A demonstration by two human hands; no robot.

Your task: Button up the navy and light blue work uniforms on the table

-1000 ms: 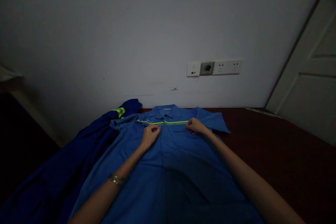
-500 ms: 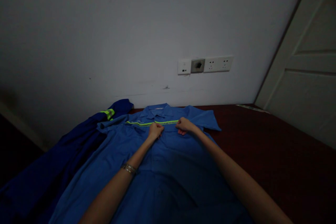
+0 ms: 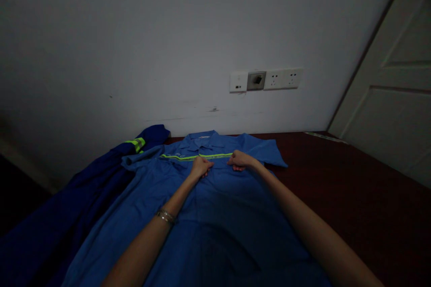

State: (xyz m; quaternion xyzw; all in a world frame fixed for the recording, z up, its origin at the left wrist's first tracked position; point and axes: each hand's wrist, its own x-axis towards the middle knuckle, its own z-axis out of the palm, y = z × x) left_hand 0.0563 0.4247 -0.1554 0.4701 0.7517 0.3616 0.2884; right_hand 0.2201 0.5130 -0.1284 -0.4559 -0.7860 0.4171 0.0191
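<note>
A blue short-sleeved work shirt lies spread face up, its collar toward the wall and a yellow-green reflective stripe across the chest. My left hand is closed at the middle of the chest, just below the stripe, pinching the shirt's cloth near the front opening. To its right, my right hand is also closed, with its fingertips gripping the cloth at the chest flap by the stripe. The fingertips of both hands are small and dim in this light.
A darker blue garment with a yellow-green band lies along the left side, partly under the shirt. The dark red tabletop extends to the right. Behind stands a pale wall with socket plates; a panelled door is at the right.
Both hands have shifted very slightly to the right, keeping their grip at the chest. The whole view has moved a little; the garments lie as before.
</note>
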